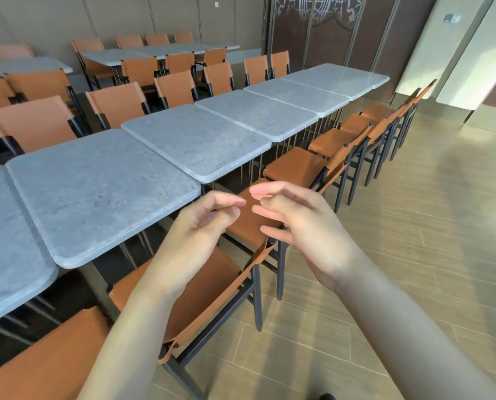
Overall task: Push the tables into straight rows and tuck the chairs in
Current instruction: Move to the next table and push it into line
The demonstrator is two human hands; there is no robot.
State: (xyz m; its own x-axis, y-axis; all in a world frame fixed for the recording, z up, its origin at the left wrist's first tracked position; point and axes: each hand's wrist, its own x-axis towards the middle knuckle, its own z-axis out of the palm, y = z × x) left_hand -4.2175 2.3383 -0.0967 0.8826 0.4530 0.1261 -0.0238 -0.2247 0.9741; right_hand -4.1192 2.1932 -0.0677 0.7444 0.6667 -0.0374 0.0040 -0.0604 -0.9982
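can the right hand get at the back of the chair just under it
Probably yes: the right hand hovers open right above that chair, holding nothing, and nothing lies between it and the chair's back.

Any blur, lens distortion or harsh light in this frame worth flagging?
Head view: wide-angle bending curves the row of grey tables; left hand and right hand look slightly soft; bright sunlight patches and a long shadow cross the wood floor; far chairs are blurry.

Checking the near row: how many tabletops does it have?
6: cut off at left, by the hands, then, farthest. More may lie out of frame.
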